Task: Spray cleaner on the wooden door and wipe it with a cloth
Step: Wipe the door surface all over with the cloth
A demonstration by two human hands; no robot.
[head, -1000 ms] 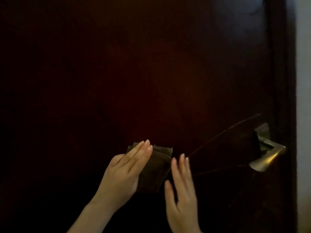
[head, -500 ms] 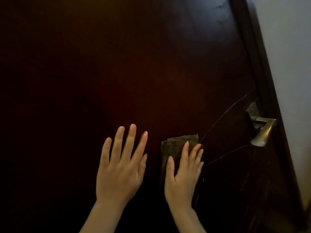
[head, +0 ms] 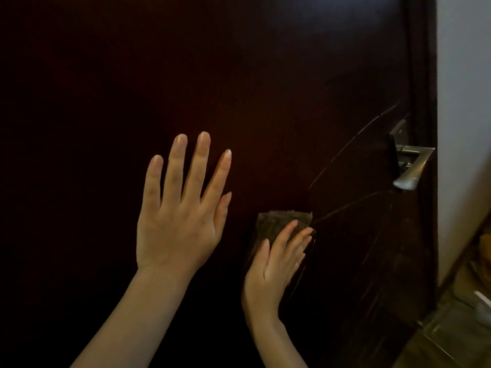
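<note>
The dark wooden door (head: pixel 239 75) fills nearly the whole view, upright and close in front of the person. The left grip (head: pixel 178 224), a bare hand, is raised left of centre with its back to the camera. Its four fingers (head: pixel 196 166) are straight and spread wide, and the thumb lies alongside. It holds nothing, and whether the palm touches the wood or sits just off it cannot be told. The right grip (head: pixel 273 266), the other bare hand, is lower and to the right. Its fingers (head: pixel 288 236) are straight and close together, laid flat over the cloth (head: pixel 273 221) and pressing it against the door, with nothing pinched. The cloth is a folded, dull brown-green pad. Its top edge and upper corners show above the fingertips, and the rest is hidden under the hand. Just right of the cloth, thin pale scratches (head: pixel 345 158) curve up across the wood toward the handle (head: pixel 413 168). The handle is a silver metal lever at the door's right edge, sloping down from its plate. Right of it runs the dark frame (head: pixel 425 75), then a pale wall (head: pixel 462 102). At the near right corner a strip of brown floor (head: pixel 451 338) shows. A small white item (head: pixel 482 298) lies on it, too blurred to tell what it is.
</note>
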